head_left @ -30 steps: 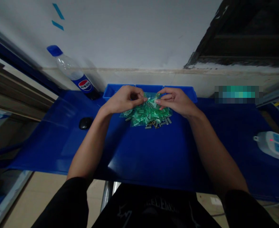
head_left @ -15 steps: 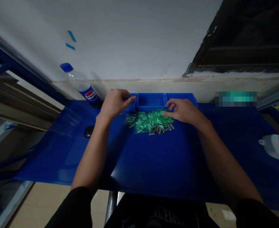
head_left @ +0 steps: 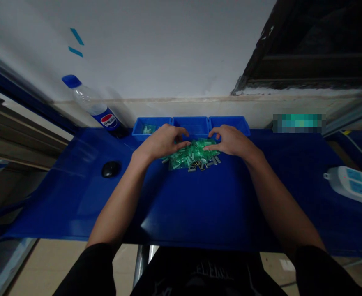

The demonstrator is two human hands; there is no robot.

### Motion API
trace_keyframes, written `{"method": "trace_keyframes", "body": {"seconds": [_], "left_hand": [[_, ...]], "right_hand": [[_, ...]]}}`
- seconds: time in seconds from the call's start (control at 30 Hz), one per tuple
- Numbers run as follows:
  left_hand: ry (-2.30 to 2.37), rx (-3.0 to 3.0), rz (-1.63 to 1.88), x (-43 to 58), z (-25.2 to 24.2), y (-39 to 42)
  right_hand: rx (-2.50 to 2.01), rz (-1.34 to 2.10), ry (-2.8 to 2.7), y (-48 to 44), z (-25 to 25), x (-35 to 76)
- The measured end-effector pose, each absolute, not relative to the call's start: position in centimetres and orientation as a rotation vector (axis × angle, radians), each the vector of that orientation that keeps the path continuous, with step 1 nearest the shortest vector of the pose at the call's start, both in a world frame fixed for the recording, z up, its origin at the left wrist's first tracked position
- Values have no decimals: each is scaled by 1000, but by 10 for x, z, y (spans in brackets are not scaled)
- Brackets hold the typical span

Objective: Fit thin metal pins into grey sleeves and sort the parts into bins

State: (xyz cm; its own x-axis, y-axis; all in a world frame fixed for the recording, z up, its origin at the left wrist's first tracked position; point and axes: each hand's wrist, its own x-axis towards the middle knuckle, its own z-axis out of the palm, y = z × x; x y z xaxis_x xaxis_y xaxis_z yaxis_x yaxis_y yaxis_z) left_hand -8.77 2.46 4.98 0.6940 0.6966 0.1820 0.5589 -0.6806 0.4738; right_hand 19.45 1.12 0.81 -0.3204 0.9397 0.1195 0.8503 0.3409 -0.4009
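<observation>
A pile of small green plastic bags point(head_left: 185, 155) lies on the blue table, with grey cylindrical pieces point(head_left: 211, 162) and small metal parts at its near edge. My left hand point(head_left: 167, 141) is over the pile's left side, thumb and forefinger apart, nothing seen between them. On the other side, my right hand point(head_left: 230, 142) has its thumb at the green bags and its forefinger raised away from it. Behind the pile stand three blue bins in a row: a left bin point(head_left: 137, 130) with a small bag of pale pieces point(head_left: 148, 130), a middle bin point(head_left: 191, 120) and a right bin point(head_left: 228, 120).
A cola bottle point(head_left: 102, 113) stands at the back left, against the wall. A black computer mouse point(head_left: 111, 169) lies on the left of the blue table point(head_left: 196, 209). A white power strip point(head_left: 353, 183) is at the right edge.
My left hand has moved right and down from the left bin to the pile, uncovering the bin and its small bag. My right hand stays by the pile. The view has shifted slightly.
</observation>
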Motion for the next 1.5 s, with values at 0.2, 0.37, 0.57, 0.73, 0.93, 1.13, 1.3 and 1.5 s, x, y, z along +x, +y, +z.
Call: {"method": "trace_keyframes", "body": {"seconds": [0.2, 0.37, 0.57, 0.73, 0.93, 1.13, 1.3, 1.5], "left_hand": [[954, 2510, 508, -84, 50, 22], [944, 2481, 515, -80, 50, 20], [963, 2460, 431, -77, 54, 18], [1015, 2453, 419, -76, 57, 16], [939, 2318, 708, -72, 63, 12], [926, 2148, 825, -69, 68, 7], [947, 2021, 851, -69, 70, 6], [1248, 2189, 920, -89, 76, 14]], "right_hand": [[-1581, 392, -2294, 11, 13, 190], [-1466, 683, -2133, 4, 35, 186], [-1496, 783, -2069, -2, 48, 183], [-1422, 921, -1955, 0, 45, 183], [-1131, 1263, -1875, -7, 55, 178], [-1116, 1307, -1694, -6, 54, 172], [-1164, 1283, -1722, -4, 51, 171], [-1410, 1040, -2176, -6, 56, 204]]}}
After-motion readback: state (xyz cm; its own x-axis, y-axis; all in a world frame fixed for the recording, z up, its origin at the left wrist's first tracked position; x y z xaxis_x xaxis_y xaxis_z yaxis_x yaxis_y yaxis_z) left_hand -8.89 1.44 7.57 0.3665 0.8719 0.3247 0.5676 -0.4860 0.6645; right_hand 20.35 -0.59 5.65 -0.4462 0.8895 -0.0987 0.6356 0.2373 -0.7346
